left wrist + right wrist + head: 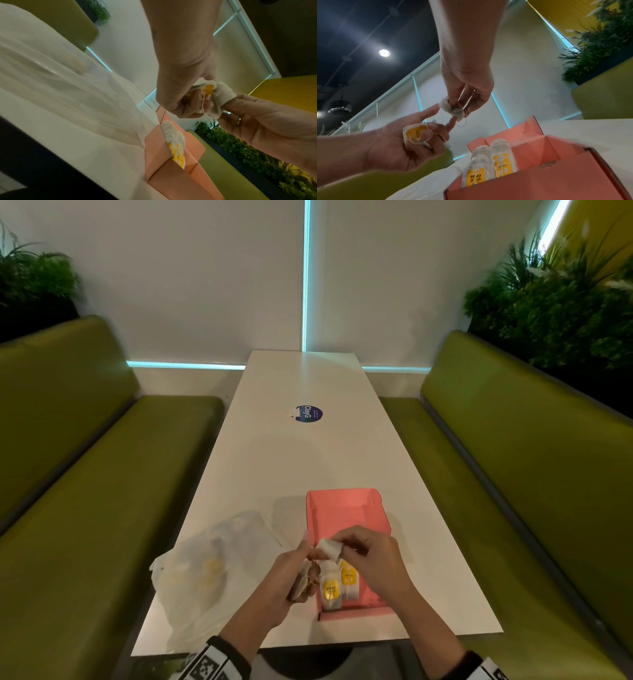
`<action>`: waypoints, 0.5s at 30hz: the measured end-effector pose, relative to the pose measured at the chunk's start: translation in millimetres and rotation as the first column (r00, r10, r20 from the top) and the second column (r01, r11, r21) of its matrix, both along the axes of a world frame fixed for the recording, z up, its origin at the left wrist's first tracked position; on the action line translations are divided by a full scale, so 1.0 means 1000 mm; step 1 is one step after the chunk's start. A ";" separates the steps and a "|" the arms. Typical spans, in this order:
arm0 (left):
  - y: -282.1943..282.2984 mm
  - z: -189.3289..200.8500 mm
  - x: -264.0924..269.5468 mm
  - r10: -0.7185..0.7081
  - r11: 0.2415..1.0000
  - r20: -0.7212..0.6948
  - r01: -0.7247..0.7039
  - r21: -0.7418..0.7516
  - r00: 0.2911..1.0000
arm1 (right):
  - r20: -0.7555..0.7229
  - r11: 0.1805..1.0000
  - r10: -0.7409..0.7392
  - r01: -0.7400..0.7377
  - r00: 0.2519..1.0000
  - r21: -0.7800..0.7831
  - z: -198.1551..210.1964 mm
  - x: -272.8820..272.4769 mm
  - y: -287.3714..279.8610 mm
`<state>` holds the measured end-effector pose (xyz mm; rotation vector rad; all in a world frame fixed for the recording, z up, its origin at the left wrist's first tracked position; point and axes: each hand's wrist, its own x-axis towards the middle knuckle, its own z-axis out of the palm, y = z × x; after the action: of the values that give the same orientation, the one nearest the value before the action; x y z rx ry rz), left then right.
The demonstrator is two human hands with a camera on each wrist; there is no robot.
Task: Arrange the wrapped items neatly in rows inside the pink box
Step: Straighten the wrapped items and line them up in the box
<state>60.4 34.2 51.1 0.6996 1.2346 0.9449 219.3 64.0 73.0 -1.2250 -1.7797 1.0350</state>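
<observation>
The open pink box [346, 513] lies on the white table, with two clear-wrapped items with yellow tags [331, 590] [503, 162] side by side at its near left end. Just above its left wall, my right hand [344, 546] pinches a small white bag [329, 547] [452, 108] by thumb and fingers. My left hand [306, 556] curls round another bag with a yellow tag [414, 132] [209, 89], while its extended fingers touch the white bag. A string dangles from the white bag.
A translucent plastic bag [209, 570] lies crumpled on the table left of the box. A round blue sticker [308, 414] sits mid-table. Green benches [85, 474] flank both long sides, with plants behind them. The table's near edge is just below the box.
</observation>
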 end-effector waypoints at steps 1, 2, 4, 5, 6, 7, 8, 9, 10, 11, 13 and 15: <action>0.000 0.002 0.002 0.005 1.000 -0.011 -0.004 0.028 1.000 | 0.063 0.998 0.057 -0.059 0.996 0.031 -0.001 -0.001 -0.002; 0.000 0.003 0.003 0.018 0.998 -0.018 -0.017 0.058 1.000 | 0.113 0.992 0.110 -0.116 0.987 0.051 -0.001 -0.001 -0.002; 0.000 0.004 0.003 0.049 0.993 -0.018 -0.046 0.111 0.999 | 0.140 0.987 0.147 -0.155 0.979 0.050 0.000 0.001 -0.002; 0.000 0.004 0.002 0.063 0.990 -0.011 -0.061 0.130 0.998 | 0.088 0.992 0.124 -0.126 0.988 0.021 0.001 0.003 -0.001; -0.001 0.004 0.001 0.075 0.987 -0.010 -0.072 0.145 0.997 | -0.007 0.996 0.085 -0.086 0.996 -0.029 0.003 0.006 0.000; -0.001 0.004 0.000 0.081 0.984 -0.021 -0.076 0.163 0.997 | -0.110 0.995 0.049 -0.058 0.993 -0.085 0.007 0.007 0.002; -0.002 0.004 0.001 0.080 0.981 -0.039 -0.072 0.181 0.996 | -0.186 0.990 0.011 -0.037 0.982 -0.138 0.009 0.008 0.003; -0.002 0.006 0.001 0.077 0.977 -0.052 -0.065 0.202 0.996 | -0.219 0.983 -0.022 -0.019 0.976 -0.181 0.013 0.009 0.004; -0.003 0.007 0.002 0.069 0.973 -0.063 -0.053 0.225 0.996 | -0.213 0.977 -0.035 -0.011 0.977 -0.213 0.015 0.010 0.005; -0.004 0.008 0.003 0.058 0.968 -0.070 -0.039 0.247 0.996 | -0.175 0.973 -0.028 -0.013 0.984 -0.230 0.016 0.010 0.007; -0.005 0.009 0.004 0.037 0.960 -0.093 -0.009 0.281 0.995 | -0.072 0.976 0.021 -0.036 0.997 -0.215 0.014 0.011 0.009; -0.006 0.009 0.004 0.025 0.953 -0.122 0.013 0.301 0.992 | -0.003 0.980 0.061 -0.060 0.998 -0.188 0.012 0.011 0.011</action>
<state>64.2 28.6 59.8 1.0097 1.2129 1.1224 230.6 74.7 84.8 -1.2923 -1.7626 1.2609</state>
